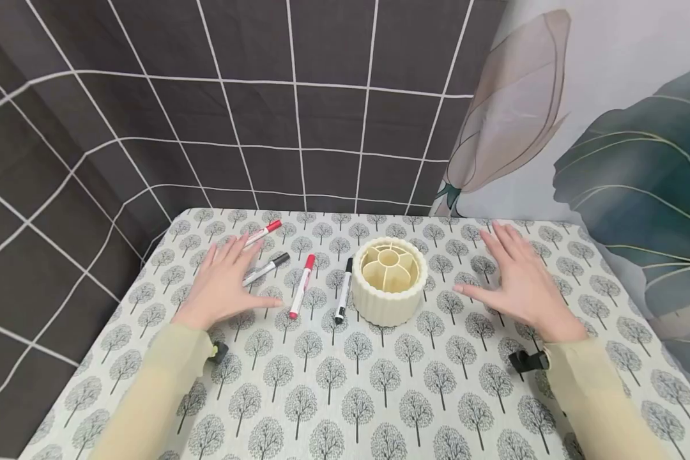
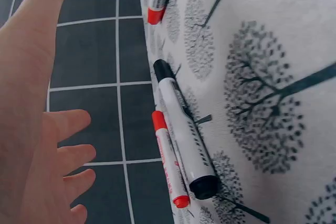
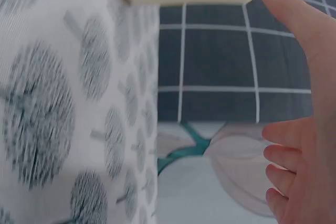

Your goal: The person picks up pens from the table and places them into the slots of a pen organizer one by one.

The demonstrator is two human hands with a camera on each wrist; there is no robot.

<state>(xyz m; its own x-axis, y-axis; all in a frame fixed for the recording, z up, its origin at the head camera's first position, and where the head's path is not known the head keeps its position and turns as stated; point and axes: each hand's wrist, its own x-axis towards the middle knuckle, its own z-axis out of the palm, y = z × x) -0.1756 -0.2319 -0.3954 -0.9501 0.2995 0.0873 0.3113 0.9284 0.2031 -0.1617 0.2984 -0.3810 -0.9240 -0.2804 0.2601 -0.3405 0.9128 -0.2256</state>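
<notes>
My left hand (image 1: 221,284), fingers spread, hovers at the left beside several markers and holds nothing. Closest to it are a black-capped marker (image 1: 266,269) and a red-capped marker (image 1: 262,234), partly hidden behind the fingers in the head view. Another red marker (image 1: 302,287) lies just past the left thumb, and a second black marker (image 1: 344,291) lies alongside the cream round pen holder (image 1: 388,306). That holder stands upright, its divided compartments facing up. To its right is my right hand (image 1: 523,281), fingers spread and apart from it, with nothing held.
A white cloth with a tree print (image 1: 356,402) covers the table. Behind it hangs a dark gridded curtain (image 1: 333,115), which also runs down the left side. At the right hangs a pale curtain with large leaves (image 1: 638,166).
</notes>
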